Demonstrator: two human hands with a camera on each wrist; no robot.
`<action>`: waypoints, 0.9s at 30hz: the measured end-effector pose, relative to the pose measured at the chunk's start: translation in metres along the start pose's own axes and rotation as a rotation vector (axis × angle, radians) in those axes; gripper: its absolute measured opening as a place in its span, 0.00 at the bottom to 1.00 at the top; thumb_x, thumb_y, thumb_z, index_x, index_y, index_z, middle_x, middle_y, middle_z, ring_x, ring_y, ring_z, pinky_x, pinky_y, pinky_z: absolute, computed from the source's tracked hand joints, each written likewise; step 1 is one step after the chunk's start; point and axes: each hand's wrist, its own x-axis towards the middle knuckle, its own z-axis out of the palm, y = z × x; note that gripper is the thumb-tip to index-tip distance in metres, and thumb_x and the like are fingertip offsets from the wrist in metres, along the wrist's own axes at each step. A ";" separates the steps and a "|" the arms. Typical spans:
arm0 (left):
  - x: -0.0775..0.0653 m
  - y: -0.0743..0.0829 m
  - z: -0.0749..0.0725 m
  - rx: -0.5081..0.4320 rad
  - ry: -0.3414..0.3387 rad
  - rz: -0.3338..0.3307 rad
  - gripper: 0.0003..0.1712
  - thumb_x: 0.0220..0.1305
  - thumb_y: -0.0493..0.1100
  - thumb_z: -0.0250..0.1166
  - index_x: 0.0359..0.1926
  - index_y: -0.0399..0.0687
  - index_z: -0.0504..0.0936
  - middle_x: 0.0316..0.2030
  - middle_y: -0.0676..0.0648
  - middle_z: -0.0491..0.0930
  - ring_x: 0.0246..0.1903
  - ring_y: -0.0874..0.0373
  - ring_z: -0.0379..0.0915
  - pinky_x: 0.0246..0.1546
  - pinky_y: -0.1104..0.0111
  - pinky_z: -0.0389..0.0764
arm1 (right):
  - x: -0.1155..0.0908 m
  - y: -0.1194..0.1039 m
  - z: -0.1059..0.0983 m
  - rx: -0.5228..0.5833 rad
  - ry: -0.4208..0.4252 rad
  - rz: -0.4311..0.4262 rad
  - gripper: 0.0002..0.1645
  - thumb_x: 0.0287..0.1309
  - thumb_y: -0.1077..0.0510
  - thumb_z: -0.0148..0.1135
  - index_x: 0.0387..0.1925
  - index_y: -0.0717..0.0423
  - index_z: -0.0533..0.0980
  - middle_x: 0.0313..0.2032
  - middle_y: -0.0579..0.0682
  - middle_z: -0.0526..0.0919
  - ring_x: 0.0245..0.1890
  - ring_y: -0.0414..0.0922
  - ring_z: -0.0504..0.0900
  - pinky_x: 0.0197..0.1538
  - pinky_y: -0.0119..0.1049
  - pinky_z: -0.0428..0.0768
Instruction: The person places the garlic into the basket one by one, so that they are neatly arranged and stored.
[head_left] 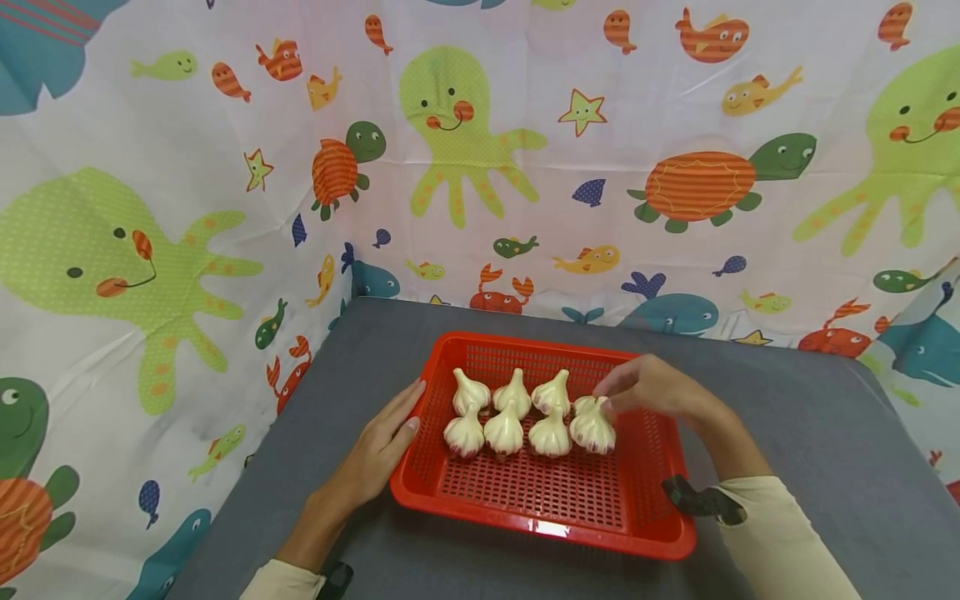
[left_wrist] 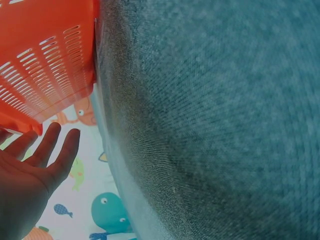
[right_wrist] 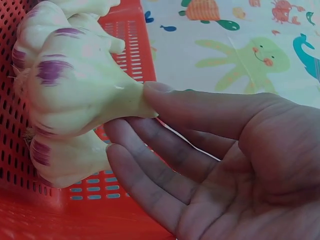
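A red plastic basket (head_left: pixel 540 533) with slotted walls holds several white garlic bulbs in two rows, necks pointing away. My right hand (head_left: pixel 648 390) reaches over the basket's right side and pinches the neck of the front-row bulb at the right end, a garlic bulb (head_left: pixel 593 432). In the right wrist view, the thumb lies on top of that neck and fingers sit beneath; purple streaks mark this garlic bulb (right_wrist: pixel 75 85). Another garlic bulb (right_wrist: pixel 70 160) lies just behind it. My left hand (head_left: pixel 377 447) rests against the basket's left rim, its fingers (left_wrist: pixel 65 155) extended.
The basket stands on a grey cloth-covered table (head_left: pixel 315 433). Behind and to the left hangs a white curtain (head_left: pixel 525 158) printed with sea animals. A dark strap (head_left: pixel 705 502) on my right wrist overlaps the basket's right rim.
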 end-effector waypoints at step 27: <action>0.001 0.001 0.000 0.000 0.002 -0.010 0.32 0.85 0.48 0.52 0.84 0.55 0.59 0.83 0.49 0.57 0.80 0.47 0.55 0.74 0.42 0.62 | 0.002 -0.001 0.005 -0.118 -0.116 -0.134 0.10 0.52 0.68 0.76 0.39 0.62 0.90 0.39 0.51 0.92 0.41 0.45 0.87 0.45 0.43 0.86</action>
